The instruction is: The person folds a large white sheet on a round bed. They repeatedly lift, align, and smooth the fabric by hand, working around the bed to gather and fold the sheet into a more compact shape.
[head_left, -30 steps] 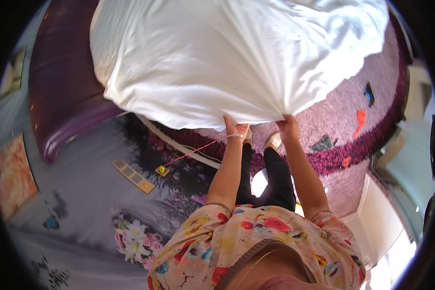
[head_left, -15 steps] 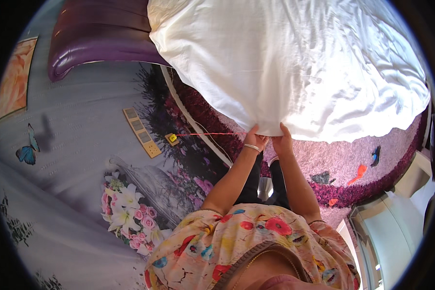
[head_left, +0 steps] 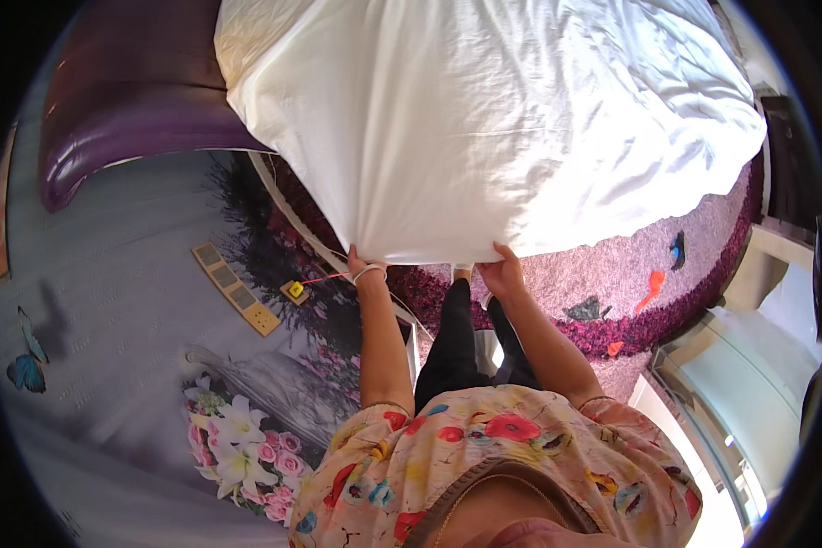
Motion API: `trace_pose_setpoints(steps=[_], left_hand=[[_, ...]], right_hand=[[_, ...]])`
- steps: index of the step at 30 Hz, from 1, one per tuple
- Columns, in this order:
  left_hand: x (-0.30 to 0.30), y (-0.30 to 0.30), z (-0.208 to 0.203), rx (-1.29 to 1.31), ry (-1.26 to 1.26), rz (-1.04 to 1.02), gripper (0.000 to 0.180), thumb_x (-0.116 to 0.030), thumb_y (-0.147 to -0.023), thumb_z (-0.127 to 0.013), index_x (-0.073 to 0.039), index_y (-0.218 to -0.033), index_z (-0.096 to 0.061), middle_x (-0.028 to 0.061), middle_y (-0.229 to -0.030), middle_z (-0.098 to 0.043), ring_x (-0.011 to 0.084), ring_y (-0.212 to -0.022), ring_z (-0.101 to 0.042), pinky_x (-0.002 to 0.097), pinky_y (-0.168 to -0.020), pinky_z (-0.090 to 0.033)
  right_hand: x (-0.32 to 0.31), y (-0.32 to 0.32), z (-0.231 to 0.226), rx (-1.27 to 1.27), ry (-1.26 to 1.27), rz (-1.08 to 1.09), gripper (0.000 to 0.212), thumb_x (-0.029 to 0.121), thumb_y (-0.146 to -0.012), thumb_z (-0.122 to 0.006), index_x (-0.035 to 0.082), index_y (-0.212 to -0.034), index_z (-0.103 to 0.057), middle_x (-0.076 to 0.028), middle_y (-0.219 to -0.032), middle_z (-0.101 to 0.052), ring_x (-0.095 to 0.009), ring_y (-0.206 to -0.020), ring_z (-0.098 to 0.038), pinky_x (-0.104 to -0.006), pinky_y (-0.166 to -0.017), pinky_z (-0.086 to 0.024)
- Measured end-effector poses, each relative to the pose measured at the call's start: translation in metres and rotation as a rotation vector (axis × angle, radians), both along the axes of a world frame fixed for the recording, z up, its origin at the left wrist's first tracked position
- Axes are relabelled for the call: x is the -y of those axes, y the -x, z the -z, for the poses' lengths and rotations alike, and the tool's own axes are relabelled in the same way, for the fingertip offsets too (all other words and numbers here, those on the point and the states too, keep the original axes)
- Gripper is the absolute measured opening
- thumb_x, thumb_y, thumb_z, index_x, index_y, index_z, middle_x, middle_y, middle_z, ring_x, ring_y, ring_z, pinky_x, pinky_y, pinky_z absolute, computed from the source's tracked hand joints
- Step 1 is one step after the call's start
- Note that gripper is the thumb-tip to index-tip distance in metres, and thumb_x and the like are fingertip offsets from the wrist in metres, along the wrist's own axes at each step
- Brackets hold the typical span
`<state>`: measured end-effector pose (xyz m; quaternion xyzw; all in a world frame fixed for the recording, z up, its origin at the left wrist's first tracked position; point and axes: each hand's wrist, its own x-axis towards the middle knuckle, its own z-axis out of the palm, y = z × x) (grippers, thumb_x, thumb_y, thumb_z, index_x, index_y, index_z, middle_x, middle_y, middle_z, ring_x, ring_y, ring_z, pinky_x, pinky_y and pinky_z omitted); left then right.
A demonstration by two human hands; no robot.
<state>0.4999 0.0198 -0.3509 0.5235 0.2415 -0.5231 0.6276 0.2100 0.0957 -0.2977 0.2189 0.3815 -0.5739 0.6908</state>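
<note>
A large white sheet (head_left: 484, 137) covers the bed, and its near edge hangs toward me. My left hand (head_left: 365, 264), with a bracelet at the wrist, grips that edge toward the left, thumb on top and fingers hidden beneath the cloth. Farther right, my right hand (head_left: 504, 272) pinches the same edge, its thumb also lying on top. Between the two hands the hem runs nearly straight, and folds rise from my left hand up the cloth.
A purple padded headboard (head_left: 146, 100) stands at the far left. On the patterned wall, a yellow plug (head_left: 296, 289) with a red cord sits beside a switch panel (head_left: 236, 289). Underfoot lies a pink and maroon shaggy rug (head_left: 566, 292) with small items. A glass-topped cabinet (head_left: 740, 365) stands at right.
My hands were close together at the sheet's edge; now they are well apart, the left one having moved left. The hem between them has been stretched out. The whole view has shifted.
</note>
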Motion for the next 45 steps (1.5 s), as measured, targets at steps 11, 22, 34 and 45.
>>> trace_pose_setpoints(steps=[11, 22, 34, 45], left_hand=[[-0.013, 0.022, 0.004, 1.453, -0.495, 0.895, 0.086, -0.031, -0.073, -0.077, 0.004, -0.137, -0.033, 0.0242, -0.141, -0.037, 0.0395, -0.132, -0.034, 0.0539, -0.106, -0.031], [-0.025, 0.260, -0.065, 1.814, 0.985, 1.584, 0.053, -0.011, -0.068, -0.072, -0.007, -0.119, -0.055, 0.0135, -0.119, -0.058, 0.0324, -0.116, -0.051, 0.0494, -0.096, -0.036], [0.007, 0.220, -0.114, 1.692, 1.038, 1.745, 0.019, -0.013, -0.089, -0.052, -0.005, -0.103, -0.062, 0.0165, -0.088, -0.064, 0.0373, -0.082, -0.060, 0.0459, -0.074, -0.046], [-0.002, 0.212, -0.148, 1.834, 0.793, 2.008, 0.021, -0.014, -0.089, -0.053, -0.005, -0.105, -0.065, 0.0171, -0.096, -0.066, 0.0355, -0.088, -0.062, 0.0428, -0.080, -0.048]], right_hand=[[0.020, 0.058, -0.013, -0.768, -0.235, -0.131, 0.036, 0.021, -0.080, -0.070, -0.003, -0.105, -0.061, -0.012, -0.092, -0.065, -0.020, -0.080, -0.064, -0.0307, -0.063, -0.052], [0.007, 0.091, -0.044, -1.032, -0.078, -0.413, 0.035, 0.026, -0.082, -0.069, -0.006, -0.095, -0.066, -0.010, -0.079, -0.067, -0.015, -0.071, -0.062, -0.0276, -0.063, -0.049], [0.015, 0.176, -0.043, -2.302, -0.028, -0.756, 0.073, 0.013, -0.066, -0.073, 0.006, -0.133, -0.044, -0.013, -0.133, -0.046, -0.026, -0.127, -0.040, -0.0465, -0.106, -0.026], [0.016, 0.367, -0.007, -2.448, 0.042, -0.504, 0.015, 0.000, -0.071, -0.057, 0.006, -0.083, -0.062, -0.011, -0.084, -0.064, -0.026, -0.088, -0.060, -0.0387, -0.093, -0.039]])
